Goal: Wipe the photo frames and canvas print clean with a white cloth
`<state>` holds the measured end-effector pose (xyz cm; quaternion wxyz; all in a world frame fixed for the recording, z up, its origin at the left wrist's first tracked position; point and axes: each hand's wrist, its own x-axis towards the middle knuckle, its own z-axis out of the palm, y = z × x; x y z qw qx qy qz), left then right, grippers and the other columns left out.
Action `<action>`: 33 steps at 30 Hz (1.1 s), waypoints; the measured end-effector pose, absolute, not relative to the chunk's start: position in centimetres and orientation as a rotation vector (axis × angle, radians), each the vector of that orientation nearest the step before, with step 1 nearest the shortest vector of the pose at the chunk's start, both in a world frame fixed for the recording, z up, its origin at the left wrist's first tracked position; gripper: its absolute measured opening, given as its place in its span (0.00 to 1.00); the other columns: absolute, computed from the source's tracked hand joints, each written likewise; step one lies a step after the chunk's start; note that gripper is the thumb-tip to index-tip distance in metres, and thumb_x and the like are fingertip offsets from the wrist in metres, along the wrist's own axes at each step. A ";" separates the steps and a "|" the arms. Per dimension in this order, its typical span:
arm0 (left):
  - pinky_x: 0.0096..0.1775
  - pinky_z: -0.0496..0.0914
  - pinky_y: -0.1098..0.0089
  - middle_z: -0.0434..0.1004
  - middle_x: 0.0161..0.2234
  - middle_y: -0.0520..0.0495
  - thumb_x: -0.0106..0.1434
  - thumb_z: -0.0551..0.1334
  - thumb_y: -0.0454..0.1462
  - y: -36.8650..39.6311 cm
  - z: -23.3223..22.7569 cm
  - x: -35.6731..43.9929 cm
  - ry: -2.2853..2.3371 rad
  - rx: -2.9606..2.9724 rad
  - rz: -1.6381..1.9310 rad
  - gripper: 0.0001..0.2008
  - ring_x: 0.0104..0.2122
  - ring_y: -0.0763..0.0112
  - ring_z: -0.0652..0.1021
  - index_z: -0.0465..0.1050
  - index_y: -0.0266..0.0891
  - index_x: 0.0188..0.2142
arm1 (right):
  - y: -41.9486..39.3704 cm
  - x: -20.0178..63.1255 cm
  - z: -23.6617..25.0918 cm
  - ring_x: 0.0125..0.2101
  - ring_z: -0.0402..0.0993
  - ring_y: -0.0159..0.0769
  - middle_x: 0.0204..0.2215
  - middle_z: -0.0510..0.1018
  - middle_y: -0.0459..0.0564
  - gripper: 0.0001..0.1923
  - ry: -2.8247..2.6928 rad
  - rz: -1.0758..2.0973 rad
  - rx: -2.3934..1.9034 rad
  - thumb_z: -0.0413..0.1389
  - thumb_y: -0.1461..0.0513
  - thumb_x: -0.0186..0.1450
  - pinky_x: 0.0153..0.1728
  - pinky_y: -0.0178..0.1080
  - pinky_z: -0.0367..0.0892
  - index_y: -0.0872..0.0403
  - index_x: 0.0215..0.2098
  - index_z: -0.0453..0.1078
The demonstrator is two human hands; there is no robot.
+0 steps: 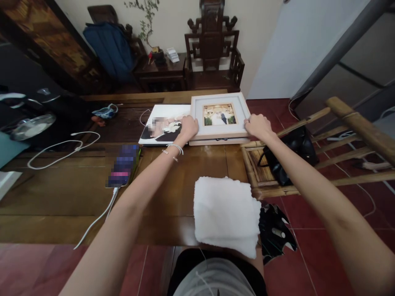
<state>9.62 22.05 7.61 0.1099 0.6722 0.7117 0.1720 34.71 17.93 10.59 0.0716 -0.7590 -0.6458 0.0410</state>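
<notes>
The picture frame [219,115] lies between the two hands, near the far right corner of the bench [173,176]. It is pale, with a white mat and a small photo in its middle, and it rests face up on another light wooden piece [212,142], of which only the near side is visible. The left hand [189,126] is closed on the left side of the frame, toward its near corner, with the fingers bent at the edge. The right hand [258,125] grips the opposite side, also toward the near corner, close to the right edge of the bench. How the fingers go under the frame, I cannot tell.

Just beside the frame, on its left, there is a white photo panel [169,113] with a dark lower part; the left hand covers a bit of its right side. Nearer to the left edge of the bench lies a phone [123,166], with a white cable [95,226] which runs to the near edge. At the near right corner a folded white cloth [226,213] hangs slightly over the near edge, well apart from both hands.
</notes>
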 end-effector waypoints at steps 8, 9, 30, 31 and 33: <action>0.56 0.56 0.48 0.61 0.54 0.21 0.68 0.49 0.37 21.6 7.0 9.5 2.133 1.969 0.507 0.19 0.57 0.39 0.62 0.68 0.21 0.48 | 17.9 34.5 8.6 0.48 0.70 0.60 0.47 0.73 0.75 0.24 -1.928 0.216 -2.239 0.45 0.57 0.68 0.46 0.54 0.65 0.69 0.50 0.68; 0.56 0.56 0.49 0.61 0.54 0.21 0.68 0.49 0.37 21.6 6.9 9.4 2.135 1.973 0.518 0.19 0.57 0.40 0.62 0.67 0.21 0.48 | 17.9 34.6 8.4 0.48 0.70 0.60 0.46 0.73 0.75 0.24 -1.920 0.219 -2.232 0.45 0.57 0.68 0.46 0.54 0.65 0.68 0.50 0.68; 0.55 0.59 0.50 0.65 0.53 0.24 0.68 0.48 0.44 20.6 7.0 7.6 2.158 1.957 0.597 0.23 0.56 0.42 0.65 0.70 0.27 0.49 | 15.8 35.0 8.6 0.55 0.63 0.59 0.55 0.67 0.72 0.27 -1.902 0.200 -1.961 0.45 0.56 0.67 0.52 0.59 0.60 0.65 0.59 0.58; 0.55 0.59 0.50 0.65 0.53 0.24 0.69 0.46 0.45 20.5 7.1 6.9 2.167 1.955 0.622 0.24 0.55 0.42 0.65 0.70 0.27 0.49 | 14.4 34.9 8.7 0.58 0.60 0.56 0.58 0.65 0.70 0.27 -1.908 0.125 -1.844 0.45 0.57 0.67 0.55 0.59 0.58 0.64 0.60 0.56; 0.56 0.57 0.50 0.67 0.52 0.24 0.69 0.47 0.44 20.3 7.2 4.9 2.236 1.964 0.642 0.24 0.56 0.44 0.65 0.70 0.27 0.49 | 10.2 34.4 8.7 0.61 0.56 0.50 0.61 0.62 0.64 0.25 -1.934 0.070 -1.587 0.44 0.58 0.68 0.58 0.56 0.55 0.59 0.62 0.55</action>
